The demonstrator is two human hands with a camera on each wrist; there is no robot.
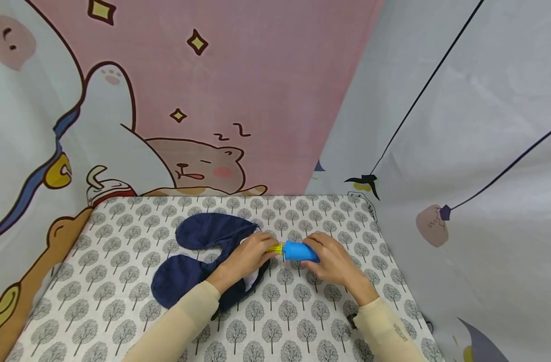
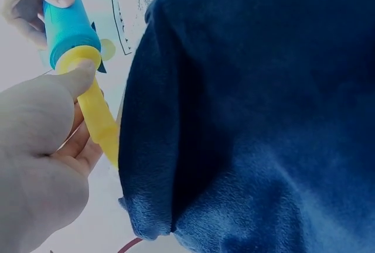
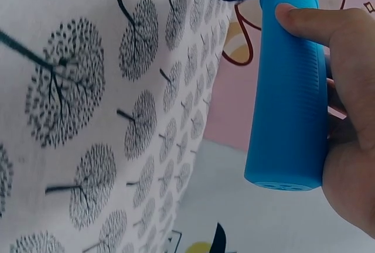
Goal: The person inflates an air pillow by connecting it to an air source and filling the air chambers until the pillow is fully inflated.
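Observation:
A hand pump [image 1: 298, 251] with a blue barrel and a yellow front part [image 2: 96, 109] is held level between both hands over the bed-like surface. My right hand [image 1: 331, 257] grips the blue barrel [image 3: 290, 89], thumb along its side; its holed end faces the camera in the right wrist view. With thumb and fingers, my left hand [image 1: 252, 254] holds the yellow part just ahead of the barrel. A navy plush U-shaped neck pillow [image 1: 180, 279] lies beside and under the left hand. In the left wrist view, the pillow's fabric [image 2: 263, 101] hides the yellow part's far end.
The surface has a white cloth [image 1: 254, 311] printed with grey trees. A cartoon-printed pink curtain [image 1: 280, 100] stands behind it, and a pale grey one [image 1: 483, 125] hangs on the right. Close by the right sleeve lies a small dark object [image 1: 351, 320].

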